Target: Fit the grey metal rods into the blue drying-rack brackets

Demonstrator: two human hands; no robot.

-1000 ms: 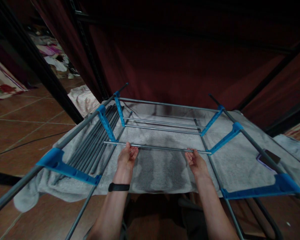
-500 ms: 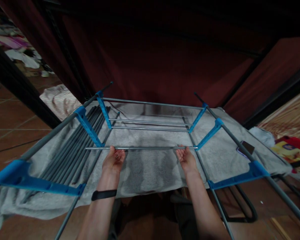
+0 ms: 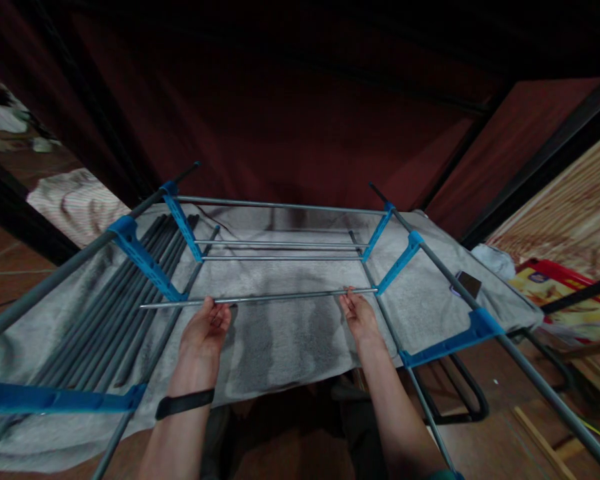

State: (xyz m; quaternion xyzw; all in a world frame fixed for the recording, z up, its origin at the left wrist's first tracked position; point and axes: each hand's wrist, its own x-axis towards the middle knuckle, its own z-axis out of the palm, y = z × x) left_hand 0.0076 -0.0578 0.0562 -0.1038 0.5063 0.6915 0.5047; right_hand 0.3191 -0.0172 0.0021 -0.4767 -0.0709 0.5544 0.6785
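A thin metal rod (image 3: 285, 296) runs crosswise between my hands. My left hand (image 3: 207, 327) pinches it toward its left part, and my right hand (image 3: 359, 313) pinches it near the right end. That right end meets the lower part of a blue plastic bracket (image 3: 400, 267) on the right side. The rod's left end sticks out past the matching blue bracket (image 3: 147, 263) on the left. These brackets join grey tubes (image 3: 445, 273) into a frame. Farther back, thin rods (image 3: 280, 258) span the two sides of the frame.
A grey blanket (image 3: 290, 353) covers the surface beneath. Several loose grey tubes (image 3: 115, 313) lie on it at left. On the right are a phone (image 3: 466, 285) and, beyond the edge, a red and yellow package (image 3: 570, 297). A dark red curtain (image 3: 290, 133) hangs behind.
The rod has gone from nearly level to tilted, its left end lower and its right end against the right bracket. The whole view has shifted, so the frame appears farther left.
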